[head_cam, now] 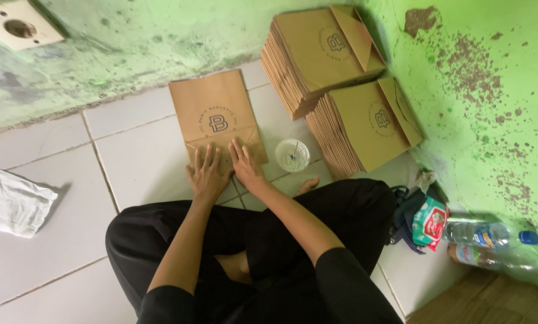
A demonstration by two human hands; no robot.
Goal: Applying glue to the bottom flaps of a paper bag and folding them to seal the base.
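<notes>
Head view, looking down on a person seated cross-legged on a white tiled floor (53,252); the green wall (161,36) runs along the far edge and turns the corner to close off the right side, so the open room lies to the left, where bare tiles stretch out to a crumpled white cloth (14,201); on the right the space is crowded by two stacks of brown paper bags (341,78) leaning by the wall, a small round cup of white paste (292,155) just beside the hands, and plastic bottles (497,243) with a packet near the corner. A flat brown paper bag (215,114) lies on the tiles straight ahead of the knees, printed with a round dark emblem, its near end folded into a flap; the left hand (206,174) and right hand (245,167) lie side by side, fingers spread flat, pressing down on that folded end, gripping nothing.
</notes>
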